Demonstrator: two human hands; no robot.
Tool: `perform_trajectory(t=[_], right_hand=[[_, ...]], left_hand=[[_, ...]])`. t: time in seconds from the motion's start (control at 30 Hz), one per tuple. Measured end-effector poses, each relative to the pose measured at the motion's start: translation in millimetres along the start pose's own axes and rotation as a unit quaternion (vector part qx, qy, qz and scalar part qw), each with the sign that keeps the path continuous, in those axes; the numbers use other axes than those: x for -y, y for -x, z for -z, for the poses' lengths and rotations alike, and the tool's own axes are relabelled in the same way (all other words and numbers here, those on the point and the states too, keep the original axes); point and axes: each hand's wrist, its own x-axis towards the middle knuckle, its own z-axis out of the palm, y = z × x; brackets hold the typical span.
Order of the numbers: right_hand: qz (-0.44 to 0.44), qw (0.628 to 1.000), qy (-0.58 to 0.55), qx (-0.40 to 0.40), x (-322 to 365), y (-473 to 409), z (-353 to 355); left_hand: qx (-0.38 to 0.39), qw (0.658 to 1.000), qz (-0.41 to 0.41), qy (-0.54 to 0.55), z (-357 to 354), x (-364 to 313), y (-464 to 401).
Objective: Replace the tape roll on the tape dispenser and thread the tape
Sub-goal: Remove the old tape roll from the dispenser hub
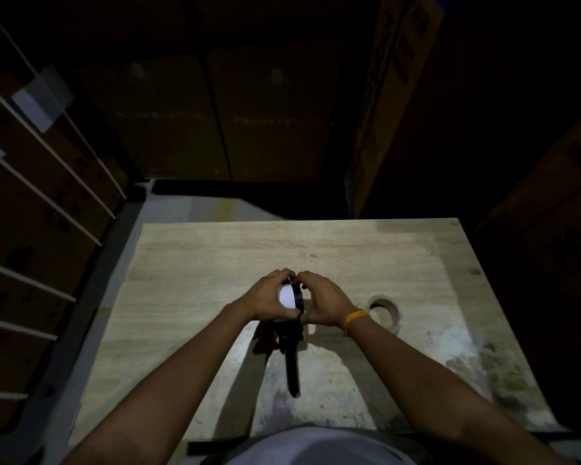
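Both hands meet over the middle of the pale wood-grain worktop [349,243], closed around the head of a black handheld tape dispenser [292,360]. The left hand [269,295] wraps the left side of the dispenser's head, fingers curled over the top. The right hand [322,302], with an orange thread band [354,318] at its wrist, clamps the right side, and its fingertips touch those of the left hand above the head. Between the palms a round white face [286,296] shows, edged by a black rim; whether this is a roll seated in the holder or part of the dispenser cannot be told. The dispenser's black handle points back towards the person and its end rests on the worktop.

A beige tape roll with a brown cardboard core [384,312] lies flat on the worktop just to the right of the right wrist, apart from the dispenser and untouched. Its core is hollow, with bare worktop showing through.

Around the worktop stand dim brown cardboard boxes [168,122]; they look closed, and their contents are hidden. Some at the left carry white straps and a pale label [42,97].
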Motion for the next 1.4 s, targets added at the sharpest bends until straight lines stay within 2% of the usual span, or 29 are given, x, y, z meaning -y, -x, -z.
perform_trajectory(t=[0.33,0.57,0.8,0.93,1.07,1.13,1.23,1.4], right_hand=[[-0.037,0.999,0.009,-0.020,10,4,3],[-0.044,0.997,0.060,-0.036,20,-2,-8],[-0.116,0.989,0.086,-0.018,10,-3,-11],[-0.119,0.986,0.119,0.020,-7,-8,8],[-0.156,0.977,0.144,0.029,-4,-11,0],[-0.185,0.973,0.137,0.027,-5,-12,-8],[-0.224,0.972,0.064,0.018,-7,-15,-17],[-0.231,0.973,-0.001,0.018,-14,-17,-19]], left_hand=[[-0.005,0.998,0.004,-0.065,1,-4,-5],[-0.029,0.991,0.031,-0.126,-4,-10,-6],[0.042,0.982,0.026,-0.181,17,-5,-8],[-0.026,0.993,0.073,-0.091,29,12,3],[-0.099,0.985,0.141,-0.003,19,14,8],[-0.109,0.980,0.166,0.023,11,13,11],[-0.115,0.978,0.172,0.030,2,11,13],[-0.105,0.978,0.173,0.055,-7,-1,5]])
